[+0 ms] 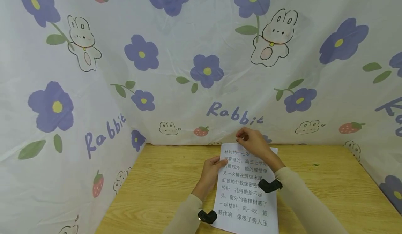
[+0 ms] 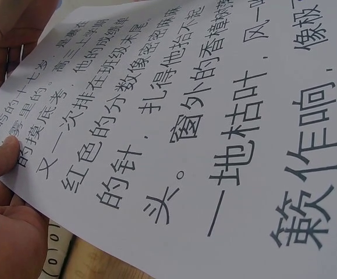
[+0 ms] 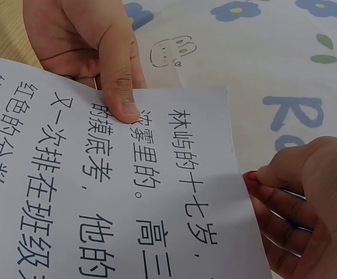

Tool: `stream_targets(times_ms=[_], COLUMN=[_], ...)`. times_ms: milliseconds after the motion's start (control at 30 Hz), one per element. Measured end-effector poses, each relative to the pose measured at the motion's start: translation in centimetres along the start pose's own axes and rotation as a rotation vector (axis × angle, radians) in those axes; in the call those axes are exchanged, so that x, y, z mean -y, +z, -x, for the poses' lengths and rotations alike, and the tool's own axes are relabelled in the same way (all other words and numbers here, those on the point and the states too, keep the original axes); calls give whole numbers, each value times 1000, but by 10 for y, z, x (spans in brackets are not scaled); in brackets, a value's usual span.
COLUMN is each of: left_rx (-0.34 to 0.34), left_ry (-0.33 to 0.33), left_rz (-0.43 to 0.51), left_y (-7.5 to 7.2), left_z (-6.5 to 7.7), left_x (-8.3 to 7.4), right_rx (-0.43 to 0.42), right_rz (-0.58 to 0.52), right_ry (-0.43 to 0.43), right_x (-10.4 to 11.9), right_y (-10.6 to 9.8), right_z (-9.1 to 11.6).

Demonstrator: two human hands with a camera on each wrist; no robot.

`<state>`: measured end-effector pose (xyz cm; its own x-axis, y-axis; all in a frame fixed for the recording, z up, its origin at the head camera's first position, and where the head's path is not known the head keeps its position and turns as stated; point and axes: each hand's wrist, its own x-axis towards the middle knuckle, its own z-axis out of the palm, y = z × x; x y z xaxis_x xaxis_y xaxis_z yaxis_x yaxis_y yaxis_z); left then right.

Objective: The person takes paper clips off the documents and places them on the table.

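Observation:
Printed paper [image 1: 242,195] with large black Chinese characters is held tilted up above the table. My left hand [image 1: 209,174] grips its left edge, thumb on the printed face and fingers behind, as the left wrist view shows. At the top edge, my right hand [image 1: 255,144] pinches a small red paper clip [image 3: 251,176] between thumb and forefinger. Most of the clip is hidden by the fingertips. In the right wrist view the clip is right at the paper's edge; whether it grips the sheet I cannot tell.
A green paper clip [image 1: 315,164] lies on the wooden table [image 1: 157,192], to the right of the paper. Behind the table and along its sides hangs a white cloth [image 1: 176,98] printed with rabbits, purple flowers and strawberries.

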<state>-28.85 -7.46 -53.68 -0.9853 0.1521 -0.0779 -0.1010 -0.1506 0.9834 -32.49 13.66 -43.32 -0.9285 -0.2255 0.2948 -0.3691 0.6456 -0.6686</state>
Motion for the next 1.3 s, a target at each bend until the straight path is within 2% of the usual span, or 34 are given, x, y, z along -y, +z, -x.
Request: stream_targets(times_ms=[200,533,767,1033,1300], left_rx=[-4,-19,-34,-42,-46], left_ry=[-7,1,5,4,2], left_rz=[-4,-6,-23,-12,16], left_y=[0,0,0,-1,-2], left_z=[1,1,1,1,1], left_x=[0,0,1,0,0], right_rx=[-12,-58,-129,-166,-228], right_rz=[-34,-9,-38,-70,-38], right_ry=[-1,12,15,19,26], right_x=[-6,-13,-22,-31,-41], right_y=[-1,-12,-21,-33,-47], right_z=[1,0,2,5,9])
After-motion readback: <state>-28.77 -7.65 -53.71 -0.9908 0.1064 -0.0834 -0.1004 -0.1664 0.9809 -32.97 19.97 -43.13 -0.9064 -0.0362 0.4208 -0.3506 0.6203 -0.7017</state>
